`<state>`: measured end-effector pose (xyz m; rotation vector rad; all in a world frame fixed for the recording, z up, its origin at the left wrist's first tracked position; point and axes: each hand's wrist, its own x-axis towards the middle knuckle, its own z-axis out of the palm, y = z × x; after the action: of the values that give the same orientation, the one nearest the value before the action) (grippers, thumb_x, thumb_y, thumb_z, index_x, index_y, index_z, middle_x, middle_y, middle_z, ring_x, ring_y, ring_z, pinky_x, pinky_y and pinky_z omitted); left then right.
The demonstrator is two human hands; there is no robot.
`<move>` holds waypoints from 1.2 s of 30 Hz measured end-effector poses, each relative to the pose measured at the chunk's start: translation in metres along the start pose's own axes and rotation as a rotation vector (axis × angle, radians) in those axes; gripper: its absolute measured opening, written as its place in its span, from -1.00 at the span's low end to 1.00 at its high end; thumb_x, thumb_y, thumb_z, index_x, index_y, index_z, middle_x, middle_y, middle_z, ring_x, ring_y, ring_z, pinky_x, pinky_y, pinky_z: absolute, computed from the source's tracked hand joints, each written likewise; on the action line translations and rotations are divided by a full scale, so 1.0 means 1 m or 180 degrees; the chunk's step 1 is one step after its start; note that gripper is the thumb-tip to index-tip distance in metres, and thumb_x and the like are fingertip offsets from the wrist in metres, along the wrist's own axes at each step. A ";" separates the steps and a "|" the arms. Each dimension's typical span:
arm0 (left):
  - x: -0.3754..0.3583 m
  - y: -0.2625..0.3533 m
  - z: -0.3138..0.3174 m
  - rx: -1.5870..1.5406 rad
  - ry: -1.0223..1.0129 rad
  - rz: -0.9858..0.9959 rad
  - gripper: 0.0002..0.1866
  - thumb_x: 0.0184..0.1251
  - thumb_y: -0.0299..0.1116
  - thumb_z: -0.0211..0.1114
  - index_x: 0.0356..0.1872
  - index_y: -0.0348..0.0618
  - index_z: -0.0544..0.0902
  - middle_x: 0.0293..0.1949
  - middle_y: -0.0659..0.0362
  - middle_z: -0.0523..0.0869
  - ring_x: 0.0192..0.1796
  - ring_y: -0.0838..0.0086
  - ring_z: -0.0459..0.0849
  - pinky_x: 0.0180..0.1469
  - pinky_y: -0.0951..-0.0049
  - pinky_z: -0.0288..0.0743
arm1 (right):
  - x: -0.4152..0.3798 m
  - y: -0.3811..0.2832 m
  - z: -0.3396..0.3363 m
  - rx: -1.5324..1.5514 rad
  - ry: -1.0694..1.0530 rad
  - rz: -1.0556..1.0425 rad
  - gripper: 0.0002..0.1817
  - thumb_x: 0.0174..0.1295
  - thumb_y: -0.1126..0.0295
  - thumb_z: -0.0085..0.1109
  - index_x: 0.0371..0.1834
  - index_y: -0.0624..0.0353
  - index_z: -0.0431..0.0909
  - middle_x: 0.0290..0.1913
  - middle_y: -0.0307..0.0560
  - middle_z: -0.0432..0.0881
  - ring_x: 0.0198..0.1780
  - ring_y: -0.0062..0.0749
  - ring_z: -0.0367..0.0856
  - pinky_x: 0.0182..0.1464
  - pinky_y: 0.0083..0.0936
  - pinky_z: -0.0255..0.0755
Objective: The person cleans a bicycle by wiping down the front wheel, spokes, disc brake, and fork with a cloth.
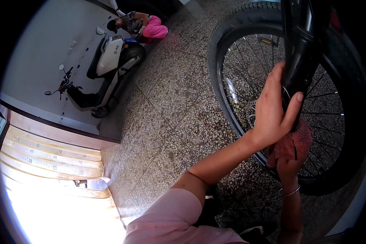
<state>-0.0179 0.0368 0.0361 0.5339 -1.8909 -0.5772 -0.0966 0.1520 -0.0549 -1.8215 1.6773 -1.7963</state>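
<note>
My left hand (pixel 272 112) rests against the black bicycle fork (pixel 303 53), its fingers along one side and its thumb across the front. Just below it, my right hand (pixel 288 166) holds a reddish cloth (pixel 295 142) bunched against the lower end of the fork, near the wheel hub. The cloth hides the hub and most of the right fingers. Around both hands is the spoked front wheel with its black tire (pixel 217 53). A brake disc (pixel 251 112) shows partly behind my left wrist, and a pale reflector (pixel 232 90) sits on the spokes.
Speckled stone floor (pixel 166 110) lies beside the wheel. A white and black scooter (pixel 112 61) stands by the wall at upper left, with a person in pink trousers (pixel 153 29) crouching at its rear. A bright doorway with a pale curtain (pixel 49 152) is at lower left.
</note>
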 end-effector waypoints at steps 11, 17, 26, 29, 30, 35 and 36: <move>0.032 0.034 -0.015 0.0142 0.0615 0.0425 -0.47 0.35 -0.43 0.14 0.27 -0.45 0.23 0.06 -0.16 0.39 0.06 0.09 0.46 0.17 0.23 0.33 | 0.008 0.008 0.002 -0.0185 -0.0040 -0.0282 -0.51 0.30 0.25 0.17 0.23 0.27 0.39 0.24 0.19 0.44 0.29 0.15 0.39 0.33 -0.02 0.21; 0.050 0.079 -0.033 -0.0735 0.0782 0.0684 -0.91 0.36 -0.54 0.10 -0.18 -0.21 0.54 -0.22 0.11 0.56 -0.14 0.32 0.53 0.04 0.38 0.34 | 0.002 0.019 -0.010 -0.0275 -0.0347 0.0343 -0.47 0.38 0.14 0.08 0.30 0.23 0.34 0.28 0.17 0.38 0.32 0.13 0.33 0.34 0.00 0.17; 0.035 0.022 -0.060 -0.2119 0.1148 -0.0452 -0.87 0.57 -0.40 -0.02 -0.18 -0.19 0.48 -0.30 0.24 0.53 -0.33 0.64 0.48 -0.25 0.62 0.35 | 0.008 0.004 -0.037 -0.0610 -0.0720 0.0774 -0.58 0.34 0.34 -0.01 0.22 0.26 0.32 0.20 0.15 0.34 0.26 0.01 0.30 0.31 -0.09 0.16; 0.035 0.007 -0.055 -0.2846 0.1279 -0.0868 -0.82 0.59 -0.37 -0.04 -0.27 -0.17 0.45 -0.37 0.28 0.50 -0.41 0.70 0.42 -0.34 0.68 0.30 | 0.008 -0.004 -0.052 -0.0874 -0.0860 0.0333 -0.62 0.38 0.32 -0.08 0.15 0.35 0.38 0.25 0.16 0.37 0.32 -0.01 0.28 0.38 -0.20 0.09; 0.033 0.001 -0.053 -0.3104 0.1232 -0.1061 -0.80 0.60 -0.36 -0.05 -0.30 -0.16 0.44 -0.41 0.29 0.49 -0.44 0.71 0.40 -0.37 0.67 0.28 | 0.002 -0.003 -0.059 -0.1988 -0.1231 -0.0197 -0.64 0.38 0.32 -0.09 0.12 0.35 0.40 0.20 0.16 0.40 0.30 -0.03 0.29 0.37 -0.21 0.10; 0.038 -0.004 -0.051 -0.3842 0.1371 -0.1010 -0.75 0.57 -0.37 0.04 -0.41 -0.14 0.42 -0.52 0.38 0.43 -0.52 0.82 0.24 -0.50 0.72 0.12 | 0.019 -0.049 -0.036 -0.0628 -0.0772 0.1962 -0.73 0.30 0.44 0.00 -0.02 0.36 0.49 0.13 0.14 0.46 0.24 -0.10 0.34 0.35 -0.22 0.15; 0.035 -0.007 -0.048 -0.3717 0.1275 -0.1094 -0.79 0.56 -0.39 0.06 -0.38 -0.16 0.44 -0.49 0.35 0.46 -0.50 0.79 0.29 -0.47 0.70 0.18 | 0.016 -0.048 -0.037 -0.0669 -0.0737 0.1933 -0.72 0.27 0.47 0.01 0.00 0.39 0.48 0.15 0.13 0.45 0.26 -0.11 0.34 0.36 -0.23 0.14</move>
<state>0.0152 0.0030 0.0731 0.1519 -0.8375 -1.5112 -0.1000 0.1820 0.0007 -1.2992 2.0780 -1.1555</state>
